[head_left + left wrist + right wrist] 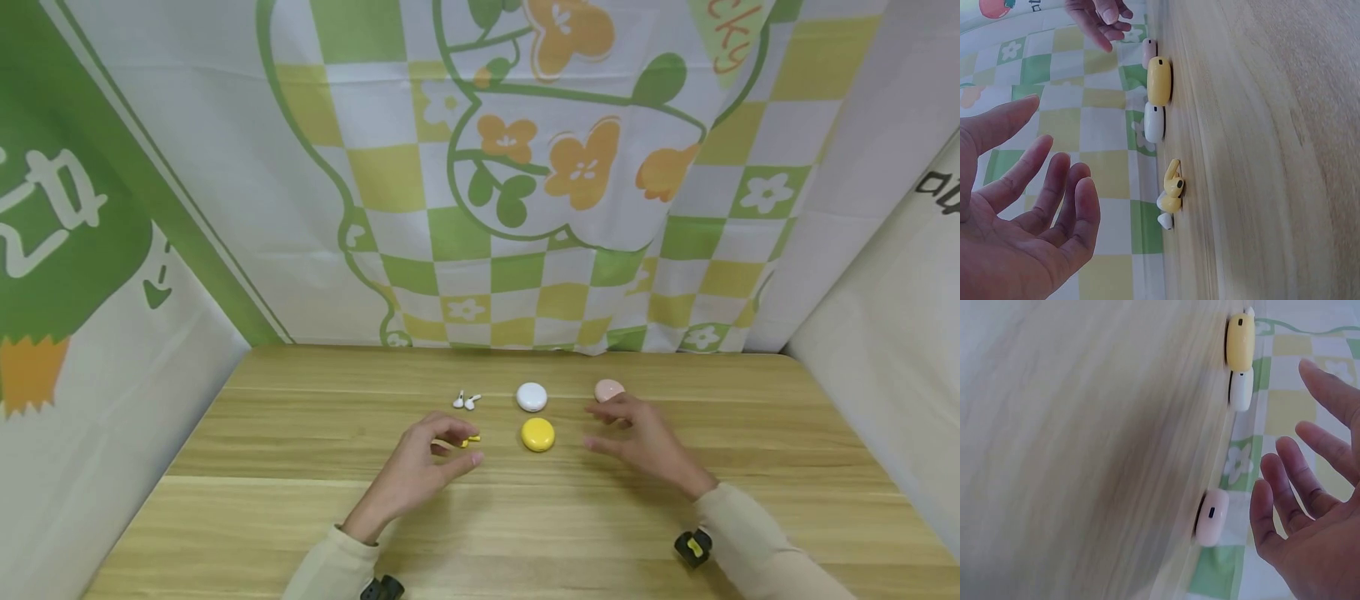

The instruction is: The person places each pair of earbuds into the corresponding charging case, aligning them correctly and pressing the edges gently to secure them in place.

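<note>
My left hand (422,468) hovers above the table with loosely bent fingers and nothing between them. Close by its fingertips lie yellow earbuds (1174,186), partly covered by the hand in the head view. A pair of white earbuds (459,402) lies just behind them. In the middle sit two rounded earbud cases, a yellow case (537,435) in front and a white case (532,397) behind it. My right hand (647,437), fingers spread and holding nothing, is raised beside the pink case (608,389) and overlaps its edge in the head view.
The wooden table (525,533) ends at the back against a hanging checked cloth (517,275) with flower prints. Fabric walls stand at left and right. A black wrist camera (693,547) is strapped at my right sleeve.
</note>
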The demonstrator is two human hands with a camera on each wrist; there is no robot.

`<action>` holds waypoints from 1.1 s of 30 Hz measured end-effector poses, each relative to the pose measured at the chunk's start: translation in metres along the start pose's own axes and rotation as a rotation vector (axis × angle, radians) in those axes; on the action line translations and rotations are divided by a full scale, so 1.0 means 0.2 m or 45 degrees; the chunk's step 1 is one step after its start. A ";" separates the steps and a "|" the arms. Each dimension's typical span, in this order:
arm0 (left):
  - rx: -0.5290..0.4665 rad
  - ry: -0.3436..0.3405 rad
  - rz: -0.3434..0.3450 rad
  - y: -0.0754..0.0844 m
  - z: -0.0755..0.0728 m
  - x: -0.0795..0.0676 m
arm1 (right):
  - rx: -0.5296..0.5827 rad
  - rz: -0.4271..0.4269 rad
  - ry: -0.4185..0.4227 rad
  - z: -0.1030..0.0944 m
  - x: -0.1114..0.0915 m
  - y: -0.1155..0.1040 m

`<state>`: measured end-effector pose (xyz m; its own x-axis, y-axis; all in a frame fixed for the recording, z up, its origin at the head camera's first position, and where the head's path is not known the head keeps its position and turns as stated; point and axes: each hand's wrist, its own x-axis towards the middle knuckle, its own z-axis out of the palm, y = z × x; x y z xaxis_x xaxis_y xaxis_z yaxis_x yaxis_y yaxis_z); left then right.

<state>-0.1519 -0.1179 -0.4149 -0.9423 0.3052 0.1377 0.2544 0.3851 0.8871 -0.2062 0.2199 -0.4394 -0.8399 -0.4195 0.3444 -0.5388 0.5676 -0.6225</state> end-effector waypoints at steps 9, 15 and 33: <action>-0.007 0.003 -0.003 -0.01 0.00 0.00 | -0.010 -0.015 -0.037 0.07 0.03 0.00; 0.009 0.010 0.002 -0.01 0.00 0.00 | 0.014 0.053 -0.098 0.10 0.06 -0.02; 0.028 -0.006 0.012 -0.01 0.01 0.00 | -0.019 0.132 -0.218 0.21 0.13 -0.02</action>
<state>-0.1521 -0.1178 -0.4175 -0.9389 0.3126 0.1439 0.2679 0.4013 0.8759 -0.2231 0.1766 -0.4566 -0.8682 -0.4719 0.1533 -0.4519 0.6241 -0.6374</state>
